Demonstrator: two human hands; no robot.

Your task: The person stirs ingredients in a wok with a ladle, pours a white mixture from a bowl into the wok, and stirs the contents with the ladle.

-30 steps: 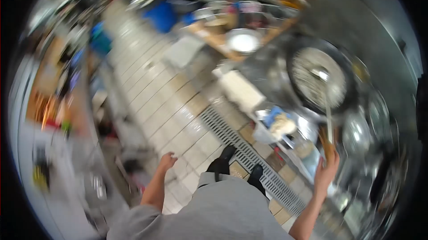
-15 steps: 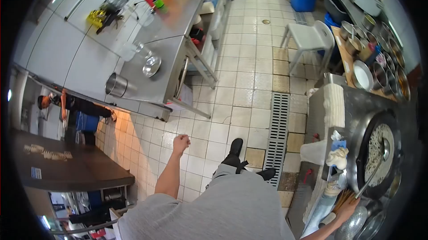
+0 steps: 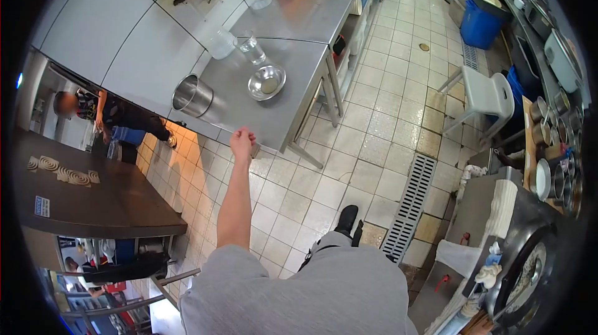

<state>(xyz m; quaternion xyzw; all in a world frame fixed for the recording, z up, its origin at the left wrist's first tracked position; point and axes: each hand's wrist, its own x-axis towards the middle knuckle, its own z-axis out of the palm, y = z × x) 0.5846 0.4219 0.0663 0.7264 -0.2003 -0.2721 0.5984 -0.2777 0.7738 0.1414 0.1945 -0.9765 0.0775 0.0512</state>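
Observation:
My left hand (image 3: 243, 142) is stretched forward, just off the near edge of the steel table (image 3: 240, 120). Its fingers are curled in and nothing shows in them. Closest to it on the table are a metal bowl (image 3: 251, 88) with something pale inside and a tall steel container (image 3: 200, 99) that leans in this view. Behind the bowl stand a clear glass (image 3: 252, 51) and a translucent plastic tub (image 3: 219, 43). At the lower right, a ladle (image 3: 527, 291) rests in a dark wok (image 3: 498, 301) holding pale contents. My right hand is out of view.
A white plastic chair (image 3: 483, 98) stands on the tiled floor beside a drain grate (image 3: 411, 204). Pots and bowls crowd the right counter, past a blue bin (image 3: 483, 20). Another person (image 3: 118, 114) is at the left, near a dark counter (image 3: 112, 204).
My view has swung left and nearer to the steel table. My left hand has come forward to the table's edge. My right hand, earlier at the ladle's handle, has left the view.

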